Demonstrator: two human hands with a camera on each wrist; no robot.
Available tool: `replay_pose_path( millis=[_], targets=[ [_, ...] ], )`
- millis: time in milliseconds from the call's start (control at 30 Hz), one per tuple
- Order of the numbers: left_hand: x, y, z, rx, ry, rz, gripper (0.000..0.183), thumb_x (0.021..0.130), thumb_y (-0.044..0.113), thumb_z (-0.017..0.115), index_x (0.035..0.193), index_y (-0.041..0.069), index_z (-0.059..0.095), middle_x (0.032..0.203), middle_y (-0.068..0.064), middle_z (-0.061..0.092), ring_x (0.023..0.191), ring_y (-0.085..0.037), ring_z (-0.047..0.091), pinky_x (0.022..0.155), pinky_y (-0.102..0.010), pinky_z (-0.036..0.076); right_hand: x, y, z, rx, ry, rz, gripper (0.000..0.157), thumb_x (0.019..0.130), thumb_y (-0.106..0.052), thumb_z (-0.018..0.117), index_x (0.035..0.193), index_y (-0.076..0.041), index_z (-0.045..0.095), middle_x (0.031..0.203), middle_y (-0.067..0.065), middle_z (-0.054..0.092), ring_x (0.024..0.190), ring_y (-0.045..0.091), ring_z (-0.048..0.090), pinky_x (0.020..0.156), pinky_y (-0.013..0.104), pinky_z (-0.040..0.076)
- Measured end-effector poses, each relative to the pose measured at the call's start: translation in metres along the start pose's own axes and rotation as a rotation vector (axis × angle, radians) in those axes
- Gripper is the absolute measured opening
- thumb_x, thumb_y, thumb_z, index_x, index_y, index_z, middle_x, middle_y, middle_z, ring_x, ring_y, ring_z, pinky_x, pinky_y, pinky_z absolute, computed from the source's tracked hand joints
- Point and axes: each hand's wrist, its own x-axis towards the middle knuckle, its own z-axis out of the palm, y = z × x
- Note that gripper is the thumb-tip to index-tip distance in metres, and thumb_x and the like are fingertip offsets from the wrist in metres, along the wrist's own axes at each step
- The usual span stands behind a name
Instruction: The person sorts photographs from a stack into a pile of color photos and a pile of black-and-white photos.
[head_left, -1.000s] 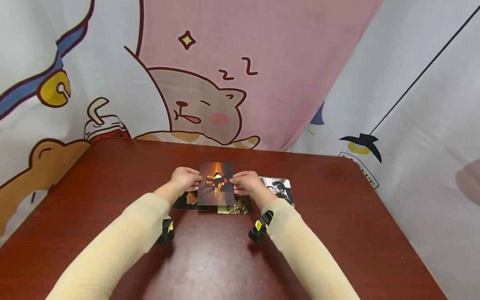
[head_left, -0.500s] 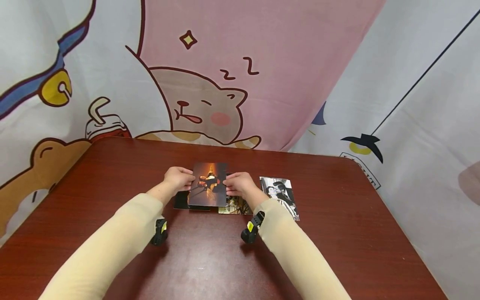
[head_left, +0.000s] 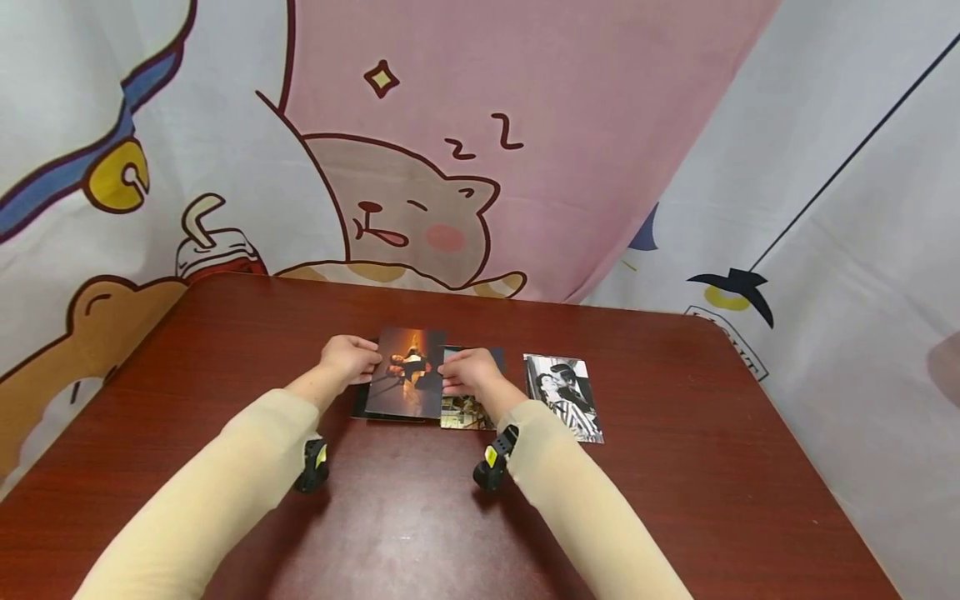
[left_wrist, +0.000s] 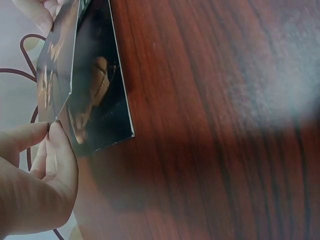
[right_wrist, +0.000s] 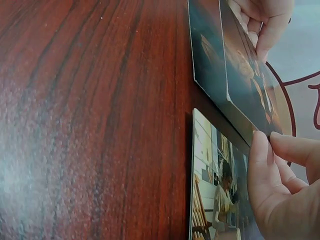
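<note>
Both hands hold a dark photo card with an orange glow (head_left: 407, 379) by its two side edges. My left hand (head_left: 348, 360) pinches the left edge between thumb and fingers; my right hand (head_left: 472, 373) pinches the right edge. Beneath the held card, a second dark card (left_wrist: 102, 100) lies on the table, mostly covered in the head view but plain in the left wrist view. A card showing a figure in a pale room (right_wrist: 220, 185) lies under my right hand, partly hidden by it. The held card sits slightly above the dark one, tilted in both wrist views.
A black-and-white photo card (head_left: 564, 398) lies on the reddish-brown wooden table (head_left: 675, 467), to the right of my right hand. Behind the table's far edge hangs a cartoon-printed curtain (head_left: 570, 150). Each wrist wears a small black camera.
Both hands have carried the held card to the left, over the dark card. The black-and-white card and the pale-room card, partly hidden before by the right hand and arm, show more now.
</note>
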Motion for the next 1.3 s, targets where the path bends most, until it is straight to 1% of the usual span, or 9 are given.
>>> replay_pose_path(
  millis=[200, 400, 600, 700, 833, 967, 1067, 1200, 1300],
  targets=[
    [0.001, -0.003, -0.003, 0.042, 0.014, -0.001, 0.033, 0.089, 0.006, 0.055, 0.12, -0.007, 0.055, 0.107, -0.015, 0.061, 0.082, -0.015, 0.06, 0.073, -0.026, 0.058, 0.002, -0.001, 0.004, -0.003, -0.014, 0.012, 0.027, 0.087, -0.001, 0.06, 0.114, 0.003, 0.061, 0.072, 0.004, 0.06, 0.054, 0.01, 0.057, 0.055, 0.023, 0.057],
    [0.0, -0.004, -0.005, 0.061, 0.018, -0.003, 0.034, 0.088, 0.006, 0.054, 0.12, -0.007, 0.055, 0.12, -0.025, 0.058, 0.095, -0.023, 0.062, 0.08, -0.033, 0.059, 0.002, -0.002, 0.007, -0.028, -0.033, 0.023, 0.029, 0.089, -0.005, 0.058, 0.117, 0.004, 0.059, 0.09, 0.013, 0.065, 0.057, 0.011, 0.058, 0.059, 0.024, 0.059],
    [0.001, -0.005, -0.008, 0.131, 0.07, 0.01, 0.033, 0.089, 0.011, 0.054, 0.118, -0.005, 0.058, 0.105, -0.018, 0.061, 0.092, -0.021, 0.061, 0.08, -0.031, 0.059, 0.002, -0.004, 0.005, -0.035, -0.03, 0.028, 0.029, 0.091, -0.009, 0.056, 0.116, 0.005, 0.06, 0.097, 0.019, 0.066, 0.061, 0.013, 0.059, 0.06, 0.026, 0.059],
    [0.001, -0.002, -0.009, 0.128, 0.092, 0.018, 0.033, 0.09, 0.012, 0.053, 0.118, -0.004, 0.058, 0.103, -0.015, 0.06, 0.09, -0.02, 0.06, 0.081, -0.031, 0.058, 0.002, -0.005, 0.0, -0.031, -0.033, 0.03, 0.031, 0.091, -0.01, 0.057, 0.117, 0.005, 0.059, 0.099, 0.02, 0.066, 0.06, 0.013, 0.06, 0.059, 0.025, 0.059],
    [0.001, 0.002, -0.004, 0.091, 0.059, 0.025, 0.034, 0.092, 0.012, 0.051, 0.12, -0.005, 0.056, 0.116, -0.022, 0.059, 0.1, -0.028, 0.061, 0.087, -0.034, 0.057, 0.002, -0.006, -0.009, -0.01, -0.032, 0.026, 0.035, 0.09, -0.01, 0.057, 0.121, 0.007, 0.055, 0.099, 0.021, 0.066, 0.058, 0.011, 0.059, 0.055, 0.021, 0.056],
    [0.0, 0.008, 0.006, 0.052, 0.002, 0.032, 0.035, 0.092, 0.011, 0.049, 0.122, -0.006, 0.054, 0.126, -0.026, 0.055, 0.113, -0.033, 0.058, 0.09, -0.037, 0.055, 0.001, -0.006, -0.021, 0.001, -0.022, 0.022, 0.036, 0.09, -0.01, 0.056, 0.121, 0.007, 0.053, 0.089, 0.015, 0.065, 0.057, 0.01, 0.059, 0.053, 0.02, 0.055],
    [-0.001, 0.012, 0.014, 0.038, -0.023, 0.042, 0.034, 0.092, 0.01, 0.049, 0.121, -0.007, 0.054, 0.121, -0.026, 0.058, 0.105, -0.031, 0.063, 0.084, -0.034, 0.058, 0.0, -0.004, -0.031, -0.003, -0.018, 0.014, 0.035, 0.09, -0.01, 0.056, 0.12, 0.007, 0.053, 0.083, 0.011, 0.063, 0.056, 0.009, 0.059, 0.053, 0.02, 0.056],
    [-0.003, 0.018, 0.025, 0.026, -0.052, 0.049, 0.034, 0.091, 0.008, 0.049, 0.12, -0.008, 0.055, 0.111, -0.024, 0.062, 0.086, -0.022, 0.065, 0.078, -0.033, 0.059, 0.0, -0.001, -0.043, -0.013, -0.01, 0.005, 0.036, 0.09, -0.011, 0.056, 0.121, 0.006, 0.053, 0.089, 0.013, 0.064, 0.058, 0.009, 0.059, 0.057, 0.021, 0.057],
    [-0.004, 0.019, 0.034, 0.018, -0.079, 0.051, 0.034, 0.092, 0.009, 0.049, 0.121, -0.008, 0.054, 0.115, -0.024, 0.06, 0.09, -0.025, 0.065, 0.083, -0.036, 0.058, -0.001, 0.001, -0.051, -0.02, 0.006, 0.009, 0.038, 0.09, -0.013, 0.058, 0.123, 0.004, 0.052, 0.092, 0.014, 0.064, 0.061, 0.01, 0.059, 0.06, 0.022, 0.058]
  ],
)
